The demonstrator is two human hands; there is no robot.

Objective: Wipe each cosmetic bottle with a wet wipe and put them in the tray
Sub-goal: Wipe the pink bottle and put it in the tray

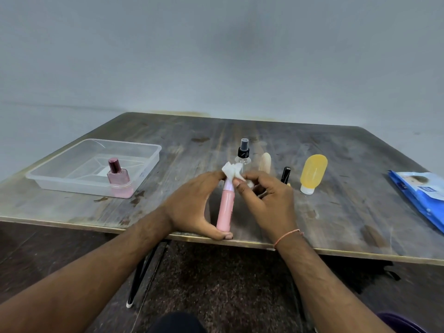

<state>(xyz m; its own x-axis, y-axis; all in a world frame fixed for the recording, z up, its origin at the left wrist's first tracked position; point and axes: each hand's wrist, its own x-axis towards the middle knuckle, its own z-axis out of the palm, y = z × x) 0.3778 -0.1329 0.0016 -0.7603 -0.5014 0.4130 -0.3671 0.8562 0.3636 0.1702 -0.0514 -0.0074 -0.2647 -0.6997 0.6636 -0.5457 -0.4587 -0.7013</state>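
Note:
My left hand (189, 207) holds a tall pink bottle (224, 212) between the thumb at its base and the fingers at its top, above the table's near edge. My right hand (266, 200) pinches a crumpled white wet wipe (231, 171) against the bottle's pale cap. A clear plastic tray (60, 181) stands at the left with a pink perfume bottle (117, 175) upright in its near right corner. Behind my hands stand a clear spray bottle (243, 152), a beige tube (265, 161), a small black-capped bottle (286, 174) and a yellow tube (312, 173) on its white cap.
A blue wet-wipe pack (420, 195) lies at the table's right edge. The dark wooden table (348, 212) ends just below my hands, with a black table leg (141, 272) and dark floor underneath. A plain wall rises behind.

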